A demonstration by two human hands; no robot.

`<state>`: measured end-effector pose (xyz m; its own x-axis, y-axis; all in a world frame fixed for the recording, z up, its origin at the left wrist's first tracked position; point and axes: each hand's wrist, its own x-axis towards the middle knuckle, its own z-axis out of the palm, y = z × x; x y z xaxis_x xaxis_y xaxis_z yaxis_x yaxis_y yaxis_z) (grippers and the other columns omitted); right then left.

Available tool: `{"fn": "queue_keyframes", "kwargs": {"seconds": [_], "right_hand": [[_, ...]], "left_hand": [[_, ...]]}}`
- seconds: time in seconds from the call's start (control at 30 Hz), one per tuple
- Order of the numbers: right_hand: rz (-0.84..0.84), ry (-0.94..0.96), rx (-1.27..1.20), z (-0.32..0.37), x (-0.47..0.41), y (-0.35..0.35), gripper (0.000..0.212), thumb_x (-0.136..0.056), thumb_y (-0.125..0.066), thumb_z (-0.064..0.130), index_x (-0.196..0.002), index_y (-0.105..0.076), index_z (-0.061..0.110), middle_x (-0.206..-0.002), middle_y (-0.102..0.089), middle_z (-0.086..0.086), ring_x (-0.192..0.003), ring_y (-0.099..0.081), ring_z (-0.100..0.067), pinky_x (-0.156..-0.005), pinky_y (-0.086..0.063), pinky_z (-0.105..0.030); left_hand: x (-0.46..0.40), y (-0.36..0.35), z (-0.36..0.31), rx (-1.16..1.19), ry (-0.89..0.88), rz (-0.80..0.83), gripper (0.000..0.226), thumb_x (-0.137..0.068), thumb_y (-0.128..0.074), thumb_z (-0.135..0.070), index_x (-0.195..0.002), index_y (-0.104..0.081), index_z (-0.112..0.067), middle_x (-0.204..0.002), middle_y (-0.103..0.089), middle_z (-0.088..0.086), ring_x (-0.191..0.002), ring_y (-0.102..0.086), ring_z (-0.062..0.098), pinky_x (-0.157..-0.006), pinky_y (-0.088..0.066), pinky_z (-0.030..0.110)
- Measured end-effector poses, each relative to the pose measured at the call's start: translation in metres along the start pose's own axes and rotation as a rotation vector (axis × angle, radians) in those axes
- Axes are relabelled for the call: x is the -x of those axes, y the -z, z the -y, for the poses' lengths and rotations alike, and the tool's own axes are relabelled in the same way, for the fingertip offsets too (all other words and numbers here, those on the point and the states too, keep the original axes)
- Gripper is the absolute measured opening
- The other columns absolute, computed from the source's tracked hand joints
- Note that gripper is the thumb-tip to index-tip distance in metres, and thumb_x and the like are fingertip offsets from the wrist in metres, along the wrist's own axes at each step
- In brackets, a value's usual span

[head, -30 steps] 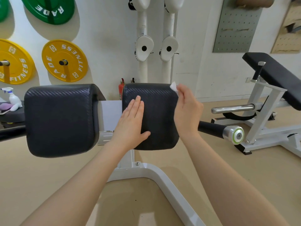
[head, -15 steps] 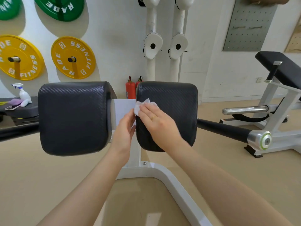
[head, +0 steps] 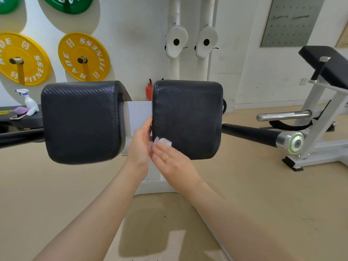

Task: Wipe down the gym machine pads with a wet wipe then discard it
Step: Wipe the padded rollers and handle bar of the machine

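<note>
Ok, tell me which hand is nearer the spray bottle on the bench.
Left. The left hand sits in the gap between the two pads, closer to the spray bottle at far left. The right hand, holding the wet wipe, is farther right.

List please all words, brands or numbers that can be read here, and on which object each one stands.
"RADE FITNESS": right yellow plate, in white letters.
"ADE FITNESS": left yellow plate; the first letter is cut off by the picture edge.
Green plate: letters cut off, unreadable.
White punch pads: small print on the rim, too blurred.
Spray bottle: nothing readable.
</note>
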<state>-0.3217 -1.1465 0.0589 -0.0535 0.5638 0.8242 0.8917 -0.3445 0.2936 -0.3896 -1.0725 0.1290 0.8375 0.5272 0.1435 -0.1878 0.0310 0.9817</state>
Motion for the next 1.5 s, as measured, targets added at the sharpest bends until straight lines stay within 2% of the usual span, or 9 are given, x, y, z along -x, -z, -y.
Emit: {"fn": "queue_keyframes", "kwargs": {"seconds": [0.13, 0.3, 0.4, 0.5, 0.67, 0.77, 0.9, 1.1, 1.5], "right_hand": [[0.056, 0.108, -0.024, -0.032, 0.015, 0.019, 0.032, -0.093, -0.040, 0.000, -0.100, -0.071, 0.003, -0.106, -0.070, -0.009, -0.104, -0.064, -0.023, -0.091, -0.050, -0.034], [0.020, -0.201, 0.085, -0.084, 0.053, 0.061, 0.034, -0.081, -0.043, -0.005, -0.104, -0.068, -0.001, -0.110, -0.068, -0.014, -0.105, -0.063, -0.027, -0.076, -0.056, -0.032], [0.012, -0.523, -0.017, -0.074, 0.072, 0.063, 0.040, -0.080, -0.042, -0.011, -0.113, -0.063, -0.001, -0.118, -0.063, -0.016, -0.106, -0.063, -0.031, -0.080, -0.055, -0.038], [0.006, -0.946, -0.195, -0.045, 0.072, 0.052, 0.055, -0.080, -0.047, -0.019, -0.127, -0.054, 0.008, -0.130, -0.056, -0.009, -0.107, -0.061, -0.029, -0.087, -0.043, -0.023], [0.180, -0.808, -0.164, -0.024, 0.072, 0.064, 0.036, -0.094, -0.044, 0.009, -0.125, -0.056, 0.023, -0.128, -0.058, 0.004, -0.110, -0.055, -0.017, -0.092, -0.040, -0.017], [0.231, -0.646, -0.314, -0.010, 0.070, 0.072, 0.039, -0.088, -0.039, 0.008, -0.118, -0.061, 0.016, -0.124, -0.061, -0.001, -0.111, -0.059, -0.019, -0.083, -0.052, -0.033], [0.078, -0.993, -0.694, -0.012, 0.038, 0.069, 0.027, -0.092, -0.047, 0.007, -0.106, -0.067, 0.018, -0.095, -0.069, 0.009, -0.081, -0.061, -0.006, -0.072, -0.048, -0.016], [0.162, -1.323, -1.104, -0.031, -0.048, 0.063, 0.032, -0.091, -0.046, 0.003, -0.086, -0.069, 0.026, -0.081, -0.069, 0.015, -0.082, -0.063, -0.005, -0.081, -0.053, -0.032], [0.435, -1.588, -0.934, -0.106, -0.243, 0.092, 0.018, -0.089, -0.055, 0.003, -0.097, -0.067, 0.014, -0.088, -0.069, -0.001, -0.083, -0.063, -0.011, -0.076, -0.051, -0.026]], "left_hand": [[0.008, 0.004, 0.003, -0.098, 0.033, -0.013, 0.030, -0.100, -0.022, -0.037, -0.114, -0.048, -0.041, -0.110, -0.053, -0.027, -0.111, -0.047, 0.001, -0.097, -0.035, 0.023], [0.014, 0.005, 0.012, -0.120, 0.094, -0.024, 0.039, -0.099, -0.024, -0.045, -0.134, -0.040, -0.038, -0.137, -0.042, -0.019, -0.127, -0.043, 0.015, -0.112, -0.030, 0.039], [0.020, -0.005, 0.018, -0.120, 0.087, -0.045, 0.045, -0.099, -0.023, -0.044, -0.144, -0.026, -0.037, -0.148, -0.033, -0.014, -0.134, -0.037, 0.017, -0.114, -0.028, 0.042], [0.022, -0.011, 0.019, -0.153, 0.067, -0.059, 0.045, -0.101, -0.019, -0.037, -0.147, -0.016, -0.036, -0.152, -0.025, -0.012, -0.138, -0.030, 0.018, -0.115, -0.025, 0.042], [0.016, -0.015, 0.025, -0.189, 0.045, -0.112, 0.046, -0.102, -0.016, -0.029, -0.146, -0.012, -0.037, -0.153, -0.022, -0.013, -0.139, -0.026, 0.016, -0.115, -0.022, 0.042], [0.011, -0.016, 0.035, -0.208, -0.036, -0.178, 0.049, -0.099, -0.017, -0.021, -0.147, -0.018, -0.032, -0.150, -0.027, -0.017, -0.137, -0.027, 0.007, -0.116, -0.021, 0.036], [0.005, -0.011, 0.033, -0.262, -0.162, -0.277, 0.043, -0.100, -0.021, -0.016, -0.132, -0.043, -0.034, -0.133, -0.044, -0.024, -0.119, -0.038, -0.014, -0.098, -0.028, 0.005], [-0.047, 0.019, -0.019, -0.166, -0.278, -0.161, 0.032, -0.093, -0.030, -0.018, -0.116, -0.052, -0.020, -0.116, -0.052, -0.017, -0.115, -0.049, -0.001, -0.102, -0.040, 0.021], [-0.114, 0.039, -0.127, 0.104, 0.646, 0.115, 0.040, -0.101, -0.019, -0.033, -0.123, -0.048, -0.015, -0.105, -0.059, 0.002, -0.085, -0.056, 0.012, -0.071, -0.045, 0.015]]}}
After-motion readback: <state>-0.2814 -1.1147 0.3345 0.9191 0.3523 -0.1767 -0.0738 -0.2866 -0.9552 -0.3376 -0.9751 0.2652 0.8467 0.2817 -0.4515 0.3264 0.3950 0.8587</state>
